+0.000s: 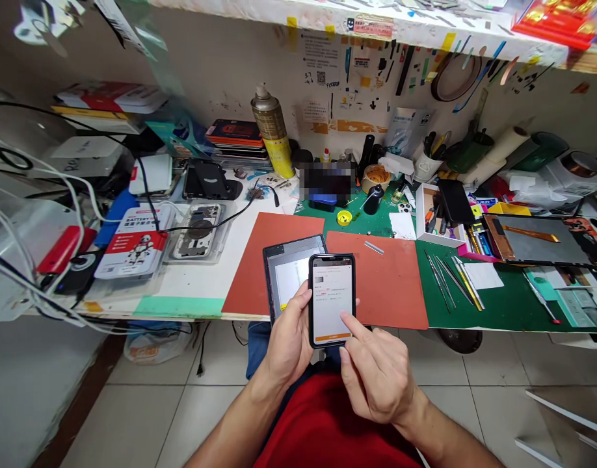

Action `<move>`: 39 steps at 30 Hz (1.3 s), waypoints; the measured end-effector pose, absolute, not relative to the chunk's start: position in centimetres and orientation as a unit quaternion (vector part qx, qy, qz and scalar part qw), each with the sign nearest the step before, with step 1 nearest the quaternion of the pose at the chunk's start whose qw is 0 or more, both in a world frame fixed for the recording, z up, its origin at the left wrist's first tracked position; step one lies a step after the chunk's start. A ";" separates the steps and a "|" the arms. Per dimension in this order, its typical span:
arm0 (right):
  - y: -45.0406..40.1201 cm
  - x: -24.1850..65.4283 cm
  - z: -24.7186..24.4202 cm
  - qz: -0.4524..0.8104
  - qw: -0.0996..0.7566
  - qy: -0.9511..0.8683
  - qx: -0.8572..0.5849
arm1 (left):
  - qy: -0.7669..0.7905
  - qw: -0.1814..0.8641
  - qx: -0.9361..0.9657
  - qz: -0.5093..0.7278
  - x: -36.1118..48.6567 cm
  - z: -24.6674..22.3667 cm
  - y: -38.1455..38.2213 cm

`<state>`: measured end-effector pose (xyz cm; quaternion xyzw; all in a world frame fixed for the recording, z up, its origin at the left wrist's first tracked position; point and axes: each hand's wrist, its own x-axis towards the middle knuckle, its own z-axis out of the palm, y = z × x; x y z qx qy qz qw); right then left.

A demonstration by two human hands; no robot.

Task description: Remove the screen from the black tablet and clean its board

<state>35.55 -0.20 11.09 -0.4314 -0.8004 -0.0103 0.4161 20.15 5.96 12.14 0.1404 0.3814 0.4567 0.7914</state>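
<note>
We hold a smartphone (331, 302) in the left hand (287, 335), over the near edge of the workbench, its lit screen turned toward us. The left thumb lies along the phone's left edge and a fingertip shows at its right edge, so the hand is clamped on the phone; most of its fingers are hidden behind it. The screen carries a pale page with an orange bar across the bottom; the text is too small for us to read.

Our right hand (379, 374) grips nothing. Its index finger is stretched out over the lower right of the screen, apart from the thumb, with the other fingers curled. We cannot tell whether the fingertip touches the glass.

Behind the phone and left hand, partly covered by them, is a dark-framed tablet (287, 274) at a slant over the left reddish-brown mat (244, 279). On the right reddish-brown mat (386, 283), beside the first, we see thin metal strips (374, 247). Farther right, slim metal tools (454, 281) lie on a green mat (513, 305). On our left, an opened phone housing (197, 231) sits in a clear tray, next to a red-and-white battery box (132, 240).
</note>
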 end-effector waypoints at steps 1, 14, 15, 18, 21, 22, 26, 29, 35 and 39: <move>-0.4 35.5 11.0 -0.012 0.425 -0.798 -0.428 | 0.385 0.790 0.145 0.454 20.1 12.2 6.0; -1.4 35.0 9.9 -0.001 0.417 -0.819 -0.395 | 0.381 0.783 0.139 0.472 20.3 11.9 6.1; -1.4 35.0 9.8 0.006 0.413 -0.823 -0.390 | 0.380 0.783 0.139 0.473 20.3 11.9 6.1; -1.4 34.9 9.9 0.021 0.398 -0.834 -0.382 | 0.383 0.784 0.137 0.470 20.3 11.8 6.1; -1.4 34.5 10.3 0.039 0.382 -0.845 -0.372 | 0.384 0.785 0.131 0.468 20.4 11.8 6.2; -1.4 34.4 10.5 0.047 0.371 -0.851 -0.369 | 0.385 0.785 0.129 0.468 20.4 11.8 6.2; -1.5 33.8 11.0 0.067 0.316 -0.871 -0.369 | 0.394 0.776 0.132 0.474 20.6 11.9 6.1; -1.5 33.6 11.1 0.066 0.299 -0.875 -0.374 | 0.391 0.775 0.135 0.478 20.7 12.2 6.1; -1.6 33.6 11.0 0.059 0.303 -0.870 -0.385 | 0.380 0.787 0.126 0.470 20.6 12.2 5.9; -1.5 33.6 11.0 0.065 0.310 -0.867 -0.384 | 0.382 0.786 0.126 0.470 20.7 12.2 5.9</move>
